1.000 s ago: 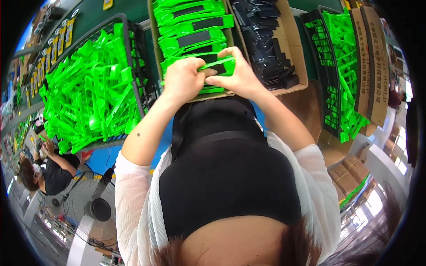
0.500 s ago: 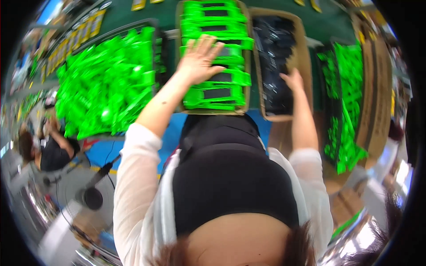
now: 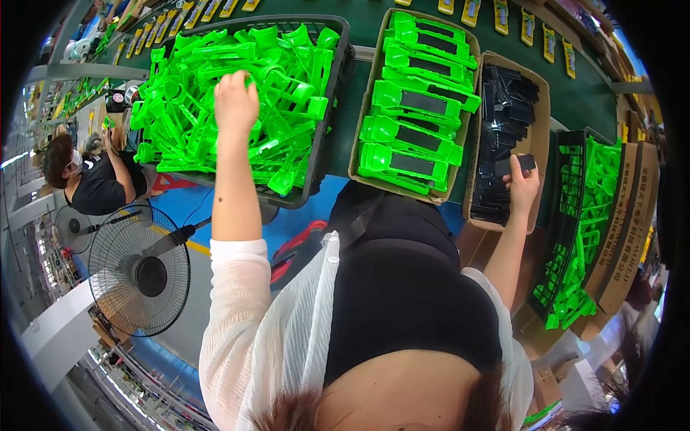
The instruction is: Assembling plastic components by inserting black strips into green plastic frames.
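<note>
My left hand (image 3: 237, 108) is over a heap of bright green plastic parts (image 3: 194, 122) in a dark crate (image 3: 314, 161). Its fingers are bent together and their tips are hidden, so what they grip cannot be made out. In my right hand (image 3: 524, 188), thumb and fingers pinch a small flat black rectangular piece (image 3: 516, 164). That hand is at the near right of a cardboard box (image 3: 540, 108) of loose black pieces (image 3: 503, 108). Between my hands, another cardboard box (image 3: 365, 108) holds stacked green parts with black rectangles set in them (image 3: 411, 164).
At the right, a black crate (image 3: 564, 187) holds more green parts, beside upright cardboard (image 3: 624, 237). Yellow-marked packages (image 3: 528, 27) lie along the green table's (image 3: 359, 79) far side. A standing fan (image 3: 149, 275) and a seated person (image 3: 100, 172) are at the left.
My left hand has left the middle box and moved left into the crate of green parts. My right hand now holds a black piece. The whole view has swung left.
</note>
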A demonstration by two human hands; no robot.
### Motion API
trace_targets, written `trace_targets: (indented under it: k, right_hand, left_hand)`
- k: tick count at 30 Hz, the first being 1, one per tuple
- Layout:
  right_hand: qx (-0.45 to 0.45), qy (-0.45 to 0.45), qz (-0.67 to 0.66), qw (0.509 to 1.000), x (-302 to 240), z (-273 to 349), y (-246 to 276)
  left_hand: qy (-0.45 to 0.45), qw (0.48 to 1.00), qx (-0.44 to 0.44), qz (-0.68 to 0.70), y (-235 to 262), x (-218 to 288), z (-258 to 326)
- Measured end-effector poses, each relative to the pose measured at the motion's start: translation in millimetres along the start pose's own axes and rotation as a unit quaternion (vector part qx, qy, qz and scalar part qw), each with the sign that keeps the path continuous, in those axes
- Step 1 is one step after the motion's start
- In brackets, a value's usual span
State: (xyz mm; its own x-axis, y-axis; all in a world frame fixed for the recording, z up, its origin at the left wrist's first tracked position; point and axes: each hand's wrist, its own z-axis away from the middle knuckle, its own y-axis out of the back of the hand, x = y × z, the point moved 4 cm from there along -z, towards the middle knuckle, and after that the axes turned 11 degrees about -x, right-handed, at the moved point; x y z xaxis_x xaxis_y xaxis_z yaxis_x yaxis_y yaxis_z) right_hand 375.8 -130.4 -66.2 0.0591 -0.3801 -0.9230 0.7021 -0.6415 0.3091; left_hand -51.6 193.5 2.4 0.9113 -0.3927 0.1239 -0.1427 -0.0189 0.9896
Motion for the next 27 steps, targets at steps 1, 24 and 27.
trace_targets:
  k: [1,24,27]
  right_hand:
    - [0.002,-0.001,0.0,1.0,-2,1,-5]
    - [-0.21,0.037,-0.261,0.941,-122,34,-120]
    - [-0.203,0.035,-0.259,0.944,-118,35,-126]
  left_hand:
    - [0.029,0.99,-0.11,-0.079,-10,-16,2]
    - [-0.04,0.694,-0.254,0.673,-29,167,72]
    - [-0.051,0.581,-0.337,0.739,-46,184,90]
